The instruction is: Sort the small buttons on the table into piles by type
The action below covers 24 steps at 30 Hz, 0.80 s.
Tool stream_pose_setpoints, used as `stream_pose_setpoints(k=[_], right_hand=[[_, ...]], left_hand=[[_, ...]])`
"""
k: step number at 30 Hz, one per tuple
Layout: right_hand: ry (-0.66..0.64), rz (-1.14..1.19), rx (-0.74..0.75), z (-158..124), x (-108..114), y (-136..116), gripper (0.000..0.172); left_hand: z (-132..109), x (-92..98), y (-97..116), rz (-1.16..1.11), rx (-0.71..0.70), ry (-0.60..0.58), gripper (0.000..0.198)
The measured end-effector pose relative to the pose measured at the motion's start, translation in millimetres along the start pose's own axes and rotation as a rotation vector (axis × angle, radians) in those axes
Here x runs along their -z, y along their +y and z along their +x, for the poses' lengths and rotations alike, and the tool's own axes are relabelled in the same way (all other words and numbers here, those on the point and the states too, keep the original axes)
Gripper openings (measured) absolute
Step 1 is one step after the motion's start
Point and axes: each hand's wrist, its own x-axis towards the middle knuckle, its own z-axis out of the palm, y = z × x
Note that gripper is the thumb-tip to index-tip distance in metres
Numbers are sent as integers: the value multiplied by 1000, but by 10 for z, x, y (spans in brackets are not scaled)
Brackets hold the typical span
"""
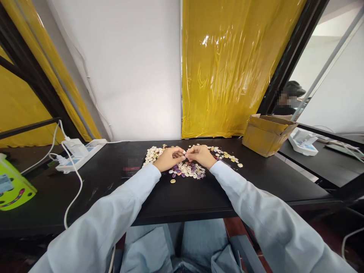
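My left hand [170, 157] and my right hand [200, 154] meet above the black table, fingertips pinched close together. Between them shows a small pale button [184, 152], partly covered by the fingers. Below and in front of the hands lies a loose heap of flat oval buttons [189, 171], cream, white and purple. More cream buttons [152, 154] are piled by my left hand. Past my right wrist, a trail of whitish and yellowish buttons [227, 156] spreads out. One yellowish button [173, 181] lies alone near the front.
An open cardboard box [261, 134] stands at the back right of the black table [182, 201]. At left are a white power strip [82, 154] with plugs and cables, and a lime-green bucket [15, 184]. Behind the partition at right, a person [288, 96] is partly visible.
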Motion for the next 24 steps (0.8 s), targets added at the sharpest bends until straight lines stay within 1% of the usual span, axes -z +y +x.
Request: stream_pose_setpoints(k=[2,4,7,10,13,15,17,19,20,22,24], right_hand=[[9,147,-48,-20,-13,-44,27],[24,237,-71,-45,-24,-84,32],[23,289,-104,-69,-41,-108,37],[9,266,-113,-64,-58,-93,38],[6,164,-76,-40,-34,-71,38],[-23,26,-47,-19,34,-59,34],[-100,-169,-33,-1,143,-46,29],[-200,-310,-62,12,263,-32,26],[-251,-361,-87,14,315,-26,26],[-311,-427,-133,13,385,-16,24],[-348,-450,-152,7,406,-11,22]], left_hand=[[8,-34,-22,-97,1,31,27],[16,-51,-45,-125,-9,76,25],[24,-51,-73,-118,-18,111,21],[25,-52,-79,-131,7,113,21],[25,-62,-48,-206,62,108,24],[28,-66,-11,-259,110,115,24],[30,-62,29,-294,160,136,21],[29,-51,58,-308,204,155,19],[27,-45,66,-310,219,164,19],[21,-35,72,-306,233,176,17],[16,-32,69,-318,239,179,16]])
